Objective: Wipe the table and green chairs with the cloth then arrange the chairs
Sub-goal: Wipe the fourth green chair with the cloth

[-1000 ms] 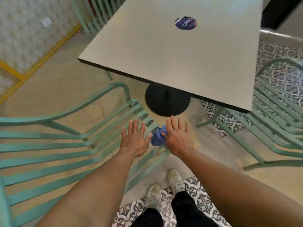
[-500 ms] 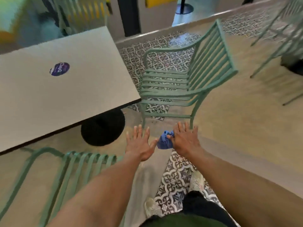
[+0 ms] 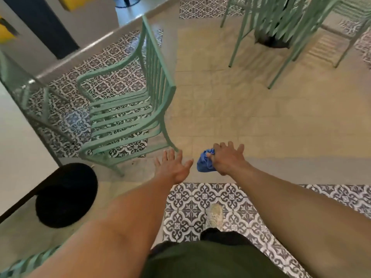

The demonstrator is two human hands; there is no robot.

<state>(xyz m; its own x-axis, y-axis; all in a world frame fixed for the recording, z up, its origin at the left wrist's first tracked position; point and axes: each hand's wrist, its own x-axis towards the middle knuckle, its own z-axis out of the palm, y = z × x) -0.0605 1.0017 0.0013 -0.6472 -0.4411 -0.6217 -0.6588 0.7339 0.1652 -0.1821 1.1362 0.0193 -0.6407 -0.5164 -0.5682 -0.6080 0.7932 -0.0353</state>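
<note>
Left hand spread, right hand pinching.

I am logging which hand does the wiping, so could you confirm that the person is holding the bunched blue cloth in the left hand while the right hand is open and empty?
Not quite: the hands are swapped. In the head view, the blue cloth is bunched in the right hand, and it is the left hand that is open and empty, fingers spread toward the green chair.

patterned floor tiles meet plain beige floor; a pale shoe stands on the patterned tiles.
</note>
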